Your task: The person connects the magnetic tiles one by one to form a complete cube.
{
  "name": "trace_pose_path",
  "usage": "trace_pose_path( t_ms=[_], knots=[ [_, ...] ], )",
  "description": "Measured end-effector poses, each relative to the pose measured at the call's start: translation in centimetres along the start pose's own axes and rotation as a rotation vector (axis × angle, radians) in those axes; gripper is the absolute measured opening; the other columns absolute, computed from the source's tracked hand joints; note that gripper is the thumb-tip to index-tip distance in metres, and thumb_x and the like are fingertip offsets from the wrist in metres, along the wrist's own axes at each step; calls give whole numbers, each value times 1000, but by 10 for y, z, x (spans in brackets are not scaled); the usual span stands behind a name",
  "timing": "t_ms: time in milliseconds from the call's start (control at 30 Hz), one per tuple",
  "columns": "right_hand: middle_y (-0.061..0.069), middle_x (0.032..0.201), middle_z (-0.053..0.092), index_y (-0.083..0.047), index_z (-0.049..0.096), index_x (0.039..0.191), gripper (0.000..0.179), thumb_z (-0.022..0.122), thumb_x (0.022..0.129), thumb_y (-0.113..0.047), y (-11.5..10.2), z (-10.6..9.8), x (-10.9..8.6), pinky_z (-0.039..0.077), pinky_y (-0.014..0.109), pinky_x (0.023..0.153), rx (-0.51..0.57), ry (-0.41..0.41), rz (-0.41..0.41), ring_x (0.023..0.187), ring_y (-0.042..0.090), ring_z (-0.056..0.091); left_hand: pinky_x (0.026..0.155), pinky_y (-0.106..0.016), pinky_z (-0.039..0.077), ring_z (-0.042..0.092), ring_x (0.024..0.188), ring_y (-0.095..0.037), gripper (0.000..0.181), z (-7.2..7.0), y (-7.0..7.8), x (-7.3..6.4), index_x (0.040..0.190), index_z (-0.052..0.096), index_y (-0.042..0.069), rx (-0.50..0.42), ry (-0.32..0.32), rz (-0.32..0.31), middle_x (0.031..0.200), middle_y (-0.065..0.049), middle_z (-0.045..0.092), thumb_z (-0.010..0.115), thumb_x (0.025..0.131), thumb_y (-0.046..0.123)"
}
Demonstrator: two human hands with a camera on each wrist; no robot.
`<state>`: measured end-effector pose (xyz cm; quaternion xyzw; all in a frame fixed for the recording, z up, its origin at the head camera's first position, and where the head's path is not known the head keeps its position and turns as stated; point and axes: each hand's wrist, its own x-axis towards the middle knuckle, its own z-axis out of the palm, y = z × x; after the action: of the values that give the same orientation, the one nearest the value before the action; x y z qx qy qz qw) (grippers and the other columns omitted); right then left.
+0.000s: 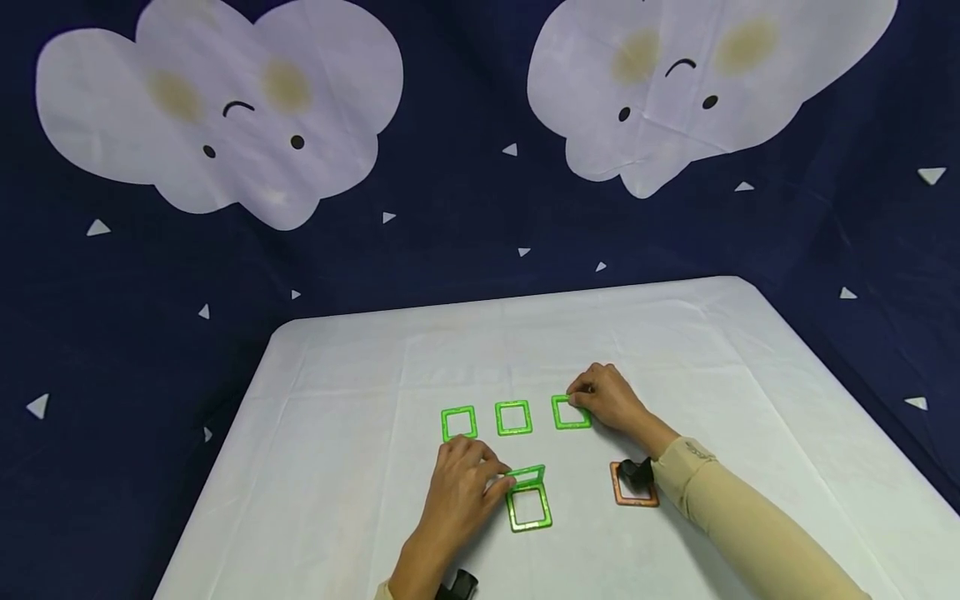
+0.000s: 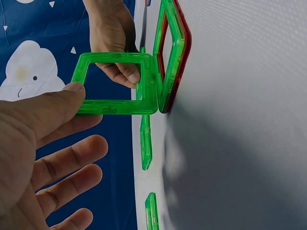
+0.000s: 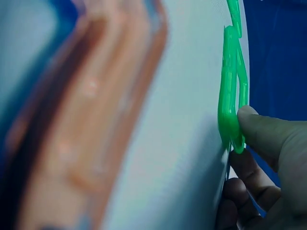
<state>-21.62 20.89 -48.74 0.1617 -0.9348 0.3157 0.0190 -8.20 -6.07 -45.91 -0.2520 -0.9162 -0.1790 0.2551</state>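
Pinching a raised green square frame tile [image 2: 117, 106] between thumb and forefinger, a person's left hand [image 1: 463, 483] tilts it up at one edge of a flat green frame tile [image 1: 531, 526], its other fingers spread apart and clear. The raised tile's free edge lies at the fingertips; its opposite edge meets the flat tile, which sits on top of a red frame tile [image 2: 184, 55] in the left wrist view. Farther out, the right hand [image 1: 611, 400] has thumb and fingers clamped on the corner of the right-hand green tile [image 1: 573, 426] in a row of three; whether that piece is lifted cannot be told. Beside it in the row lie the middle green tile [image 1: 513, 432] and the left-hand green tile [image 1: 459, 409], the latter just beyond the left fingertips. An orange frame tile [image 1: 637, 502] lies nearer the person, below the right wrist, partly hidden by a black wrist device [image 1: 636, 473]. A beige sleeve [image 1: 742, 521] crosses the white counter [image 1: 360, 433]. Behind hangs a navy backdrop [image 1: 450, 167] with smiling white clouds [image 1: 225, 75] and small triangles.
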Motion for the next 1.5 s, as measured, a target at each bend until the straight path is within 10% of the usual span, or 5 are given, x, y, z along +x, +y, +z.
trace_pose_path(
  t_ms=[733,1500],
  knots=[
    [-3,82,65,-18,70,89,5,68,85,-17,-8,-17,-17,41,32,76,124,-34,85,82,14,51,87,-36,41,55,90,-13,16,1,1,1,74,74,24,4,-10,-6,82,9,63,78,70,39],
    [-2,83,61,-19,70,88,7,73,81,-19,-52,-32,-51,41,30,72,108,235,45,85,16,52,90,-38,42,56,89,-13,16,3,2,-1,73,73,23,12,8,-47,79,9,62,78,71,37]
  ],
)
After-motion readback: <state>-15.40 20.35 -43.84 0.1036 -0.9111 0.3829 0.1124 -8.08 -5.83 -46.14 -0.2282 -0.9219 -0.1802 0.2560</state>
